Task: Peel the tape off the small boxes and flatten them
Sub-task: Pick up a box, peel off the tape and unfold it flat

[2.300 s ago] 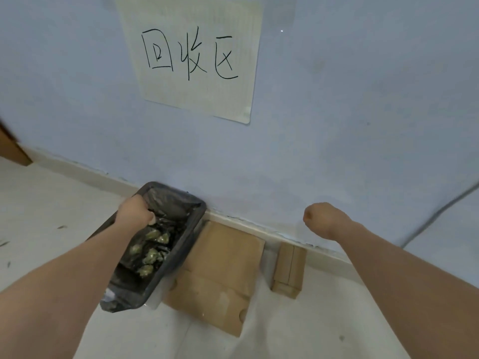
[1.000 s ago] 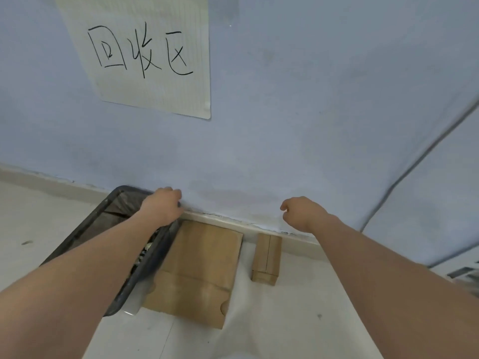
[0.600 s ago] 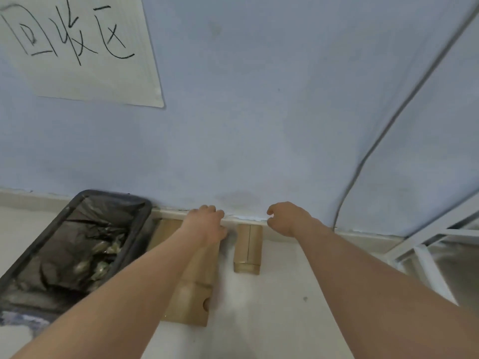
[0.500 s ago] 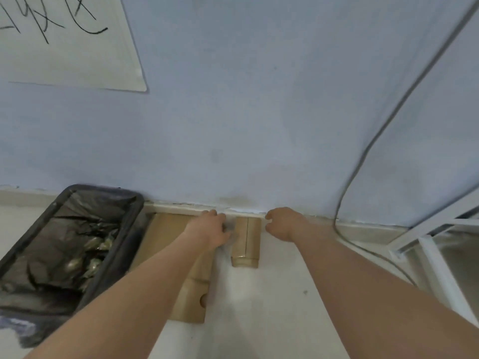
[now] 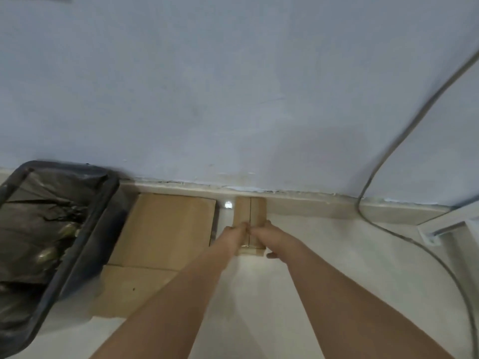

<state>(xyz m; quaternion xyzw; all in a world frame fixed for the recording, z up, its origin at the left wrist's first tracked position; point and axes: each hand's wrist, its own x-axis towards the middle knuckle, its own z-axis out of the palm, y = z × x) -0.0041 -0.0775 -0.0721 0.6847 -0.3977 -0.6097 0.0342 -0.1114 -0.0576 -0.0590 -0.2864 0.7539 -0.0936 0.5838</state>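
A small brown cardboard box (image 5: 250, 211) lies on the pale floor against the baseboard, with a seam running down the middle of its top. Both my hands are on its near half. My left hand (image 5: 233, 232) grips the box's left side, fingertips at the seam. My right hand (image 5: 262, 233) holds the right side, fingers on top and the thumb showing beside the near right corner. The near part of the box is hidden under my hands.
A flattened cardboard sheet (image 5: 168, 229) lies just left of the box. Left of it stands a black bin (image 5: 77, 255) lined with a dark bag holding scraps. A grey cable (image 5: 379, 161) hangs down the blue wall at right, above a white metal frame (image 5: 440, 229).
My left hand left the bin's rim and moved right. Both hands came down from the wall's foot and closed on the small box. The view tilted downward.
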